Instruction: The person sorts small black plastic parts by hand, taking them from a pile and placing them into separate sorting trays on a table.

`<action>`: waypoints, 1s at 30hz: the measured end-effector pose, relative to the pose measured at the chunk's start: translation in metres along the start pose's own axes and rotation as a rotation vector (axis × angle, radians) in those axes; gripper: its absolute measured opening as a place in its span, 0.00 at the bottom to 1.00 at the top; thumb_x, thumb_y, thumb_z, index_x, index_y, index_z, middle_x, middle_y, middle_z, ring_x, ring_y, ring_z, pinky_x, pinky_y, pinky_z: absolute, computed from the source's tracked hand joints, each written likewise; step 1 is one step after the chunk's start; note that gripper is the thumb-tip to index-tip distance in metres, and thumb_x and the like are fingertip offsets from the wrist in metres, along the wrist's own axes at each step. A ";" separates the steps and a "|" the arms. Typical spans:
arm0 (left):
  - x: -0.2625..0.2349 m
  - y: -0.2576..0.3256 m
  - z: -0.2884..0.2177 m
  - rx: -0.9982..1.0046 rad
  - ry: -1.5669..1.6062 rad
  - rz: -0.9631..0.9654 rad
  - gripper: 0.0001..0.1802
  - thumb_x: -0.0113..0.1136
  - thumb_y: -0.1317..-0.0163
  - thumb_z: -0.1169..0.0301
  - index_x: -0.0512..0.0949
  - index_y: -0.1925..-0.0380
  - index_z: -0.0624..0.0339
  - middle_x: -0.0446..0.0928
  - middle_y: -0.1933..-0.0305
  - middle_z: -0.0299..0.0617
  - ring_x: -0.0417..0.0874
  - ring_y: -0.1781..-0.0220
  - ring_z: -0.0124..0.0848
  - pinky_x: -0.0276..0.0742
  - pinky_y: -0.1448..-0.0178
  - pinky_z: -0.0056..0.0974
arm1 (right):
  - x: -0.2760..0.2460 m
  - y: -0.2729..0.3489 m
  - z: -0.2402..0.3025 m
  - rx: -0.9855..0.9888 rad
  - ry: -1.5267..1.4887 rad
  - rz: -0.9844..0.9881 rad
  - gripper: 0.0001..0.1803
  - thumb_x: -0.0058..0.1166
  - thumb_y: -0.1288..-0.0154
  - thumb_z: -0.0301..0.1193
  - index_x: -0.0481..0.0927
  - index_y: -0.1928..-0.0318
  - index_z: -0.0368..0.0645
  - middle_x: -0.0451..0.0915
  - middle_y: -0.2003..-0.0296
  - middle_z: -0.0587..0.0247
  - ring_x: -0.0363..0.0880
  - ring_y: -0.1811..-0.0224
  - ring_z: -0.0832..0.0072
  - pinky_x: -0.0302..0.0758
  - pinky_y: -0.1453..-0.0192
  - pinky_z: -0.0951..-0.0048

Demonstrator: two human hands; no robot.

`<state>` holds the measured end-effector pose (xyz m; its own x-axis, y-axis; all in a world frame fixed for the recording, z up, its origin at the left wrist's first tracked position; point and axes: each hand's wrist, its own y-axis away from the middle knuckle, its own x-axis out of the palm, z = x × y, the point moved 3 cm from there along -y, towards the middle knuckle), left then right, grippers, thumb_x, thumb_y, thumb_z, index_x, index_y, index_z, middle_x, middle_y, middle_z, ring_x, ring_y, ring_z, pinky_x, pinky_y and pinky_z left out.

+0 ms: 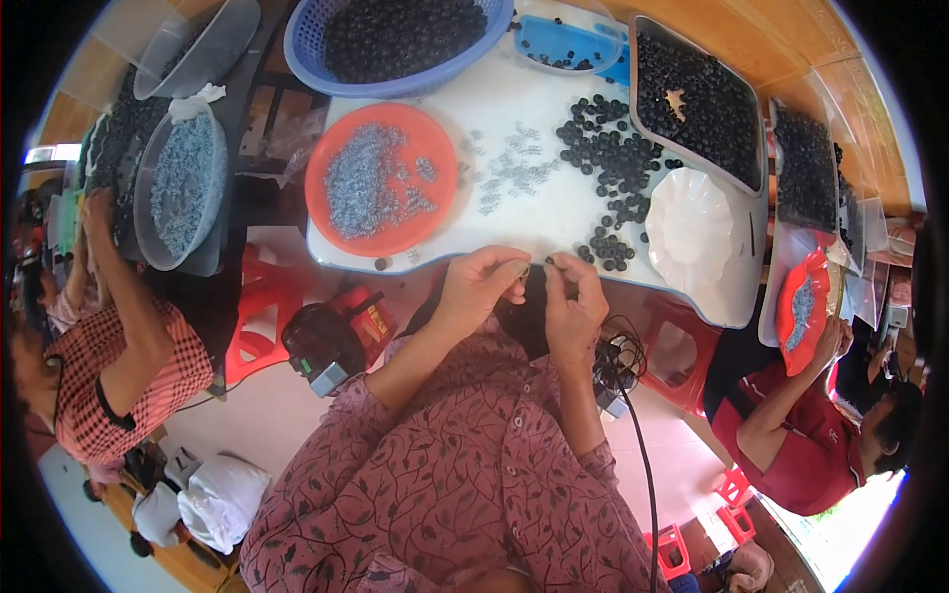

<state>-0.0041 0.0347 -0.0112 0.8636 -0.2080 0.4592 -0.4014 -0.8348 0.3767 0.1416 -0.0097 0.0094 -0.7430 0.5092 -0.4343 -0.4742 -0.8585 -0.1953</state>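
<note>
My left hand (481,289) is closed in a pinch just off the table's front edge; what its fingertips hold is too small to make out. Facing it, my right hand (575,304) pinches a small dark piece (550,261) between thumb and finger. The fingertips of both hands are close together but apart. Beyond my left hand, an orange-red plate (447,163) carries a pile of small silvery coil-like pieces (361,188). More of these pieces (519,163) lie loose on the white table (465,222). Small black round parts (618,163) with holes are scattered beyond my right hand.
A blue-purple basket (297,54) and a metal tray (759,148) hold many black parts. A white scalloped plate (690,222) sits at the right. Co-workers sit on both sides, one in a checked shirt (148,366), one in red (781,435). A black cable (643,445) hangs beside me.
</note>
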 end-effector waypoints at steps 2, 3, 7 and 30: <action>0.000 -0.001 0.000 0.004 -0.004 0.003 0.11 0.57 0.31 0.74 0.79 0.53 0.70 0.78 0.68 0.37 0.79 0.70 0.22 0.83 0.64 0.29 | 0.000 0.000 0.000 0.026 -0.014 -0.005 0.10 0.63 0.40 0.18 0.80 0.58 0.37 0.83 0.64 0.63 0.79 0.70 0.81 0.77 0.66 0.79; 0.000 -0.001 -0.001 0.008 -0.007 0.006 0.11 0.57 0.31 0.74 0.79 0.53 0.70 0.78 0.68 0.37 0.79 0.69 0.22 0.82 0.64 0.28 | -0.001 0.000 0.001 0.051 -0.016 -0.006 0.10 0.63 0.40 0.18 0.80 0.57 0.37 0.83 0.65 0.63 0.79 0.71 0.81 0.76 0.66 0.79; -0.001 -0.001 0.001 0.012 -0.021 0.008 0.11 0.57 0.31 0.74 0.79 0.53 0.69 0.78 0.68 0.37 0.79 0.69 0.22 0.82 0.63 0.28 | -0.001 0.001 0.001 0.091 -0.026 -0.012 0.11 0.63 0.40 0.19 0.81 0.57 0.38 0.83 0.66 0.64 0.78 0.71 0.83 0.76 0.67 0.79; 0.003 0.002 0.000 0.012 -0.069 0.025 0.10 0.56 0.30 0.73 0.80 0.53 0.65 0.78 0.67 0.35 0.78 0.69 0.21 0.80 0.64 0.27 | -0.035 -0.002 -0.010 -0.030 0.199 -0.165 0.06 0.60 0.37 0.19 0.80 0.60 0.38 0.76 0.64 0.61 0.75 0.68 0.76 0.73 0.66 0.77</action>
<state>-0.0027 0.0324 -0.0087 0.8723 -0.2633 0.4120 -0.4199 -0.8350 0.3555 0.1729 -0.0268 0.0162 -0.5476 0.6232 -0.5584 -0.5647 -0.7677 -0.3029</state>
